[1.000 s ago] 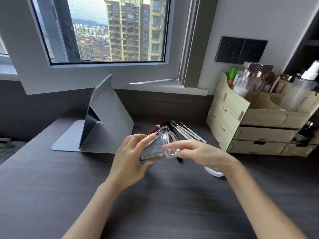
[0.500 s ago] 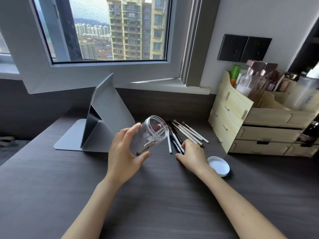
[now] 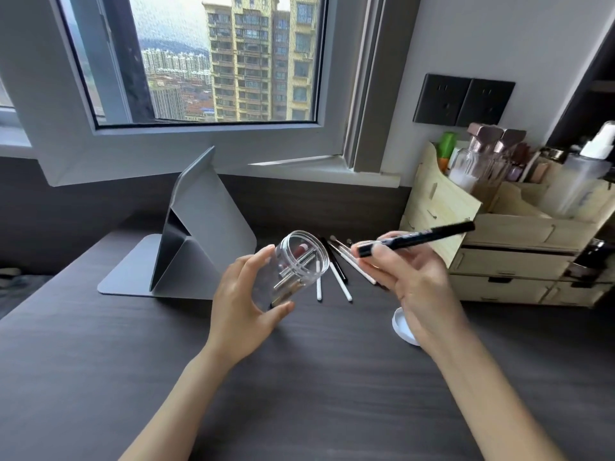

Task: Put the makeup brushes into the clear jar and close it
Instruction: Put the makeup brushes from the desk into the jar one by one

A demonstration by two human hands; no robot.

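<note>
The left hand (image 3: 244, 294) was wrapped around the clear jar (image 3: 293, 267), holding it tilted above the worktop (image 3: 299, 387) with its open mouth turned up and toward the right. The right hand (image 3: 412, 277) pinched a black brush (image 3: 416, 239) between thumb and fingertips, near one end, the long handle pointing up and to the right, well clear of the jar's mouth but close beside it. Inside the jar lay a few brushes already, their metal ferrules and a reddish handle visible through the wall; exactly how many could not be told. On the worktop just behind the jar, several loose brushes (image 3: 339, 271) remained fanned out, black and white handles among them. The white lid (image 3: 401, 326) lay on the worktop by the right wrist, partly hidden by it, so the jar was not yet closed. By this look the task stood partway: some brushes in, one in hand on its way, a handful left, then the lid. Farther right stood a wooden organiser (image 3: 499, 241) crowded with bottles, and to the left a folded grey stand (image 3: 199, 234).
</note>
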